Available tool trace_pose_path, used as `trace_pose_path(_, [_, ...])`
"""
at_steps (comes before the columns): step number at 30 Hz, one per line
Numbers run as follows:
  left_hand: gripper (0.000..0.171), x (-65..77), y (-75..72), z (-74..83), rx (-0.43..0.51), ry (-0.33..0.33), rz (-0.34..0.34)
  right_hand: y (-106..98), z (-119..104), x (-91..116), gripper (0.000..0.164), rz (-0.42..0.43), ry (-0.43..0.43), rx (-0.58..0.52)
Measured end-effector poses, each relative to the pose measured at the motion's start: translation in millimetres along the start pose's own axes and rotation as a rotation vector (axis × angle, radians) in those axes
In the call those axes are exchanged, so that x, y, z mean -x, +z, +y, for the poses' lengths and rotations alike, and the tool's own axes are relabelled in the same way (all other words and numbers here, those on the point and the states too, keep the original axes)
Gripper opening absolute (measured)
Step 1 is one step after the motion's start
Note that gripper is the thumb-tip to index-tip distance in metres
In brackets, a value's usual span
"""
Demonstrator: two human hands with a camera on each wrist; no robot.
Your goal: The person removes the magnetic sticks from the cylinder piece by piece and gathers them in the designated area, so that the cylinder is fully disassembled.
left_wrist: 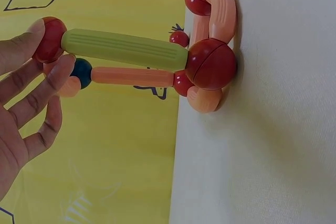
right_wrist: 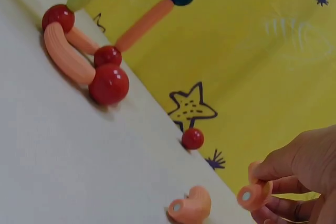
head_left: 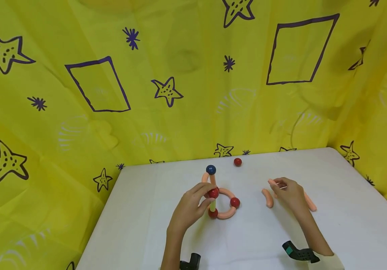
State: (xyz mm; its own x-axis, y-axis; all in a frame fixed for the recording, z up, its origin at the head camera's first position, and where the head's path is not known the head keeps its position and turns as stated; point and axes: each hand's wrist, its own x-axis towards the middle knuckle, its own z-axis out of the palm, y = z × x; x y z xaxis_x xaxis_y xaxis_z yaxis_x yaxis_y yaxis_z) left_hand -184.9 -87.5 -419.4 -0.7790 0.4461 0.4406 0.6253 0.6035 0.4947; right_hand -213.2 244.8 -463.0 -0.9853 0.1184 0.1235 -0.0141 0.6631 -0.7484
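Note:
A magnetic stick-and-ball structure stands on the white table. Its base is a ring of curved orange sticks (head_left: 226, 214) joined by red balls (head_left: 235, 202). A green stick (left_wrist: 126, 49) rises from one base ball, topped by a red ball (left_wrist: 51, 39). My left hand (head_left: 188, 206) pinches that top ball between thumb and fingers. Behind it, a straight orange stick (left_wrist: 131, 76) runs up to a dark blue ball (head_left: 211, 170). Off to the right, my right hand (head_left: 291, 193) pinches an orange stick (right_wrist: 253, 195) that looks curved, partly hidden by the fingers.
One curved orange stick (head_left: 267, 198) lies on the table (head_left: 139, 225) just left of the right hand. Partly behind that hand is another orange stick (head_left: 309, 201). A loose red ball (head_left: 237, 162) sits near the back edge, before a yellow patterned curtain (head_left: 193, 123).

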Motion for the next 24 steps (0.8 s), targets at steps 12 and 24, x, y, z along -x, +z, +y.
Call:
trace_pose_path(12, [0.033,0.1,0.4,0.6,0.004,0.005,0.001,9,22,1,0.044,-0.077,0.055,0.024])
trace_pose_path(24, [0.033,-0.4,0.5,0.9,0.007,0.012,0.002,13,24,3,0.044,-0.058,0.063,0.071])
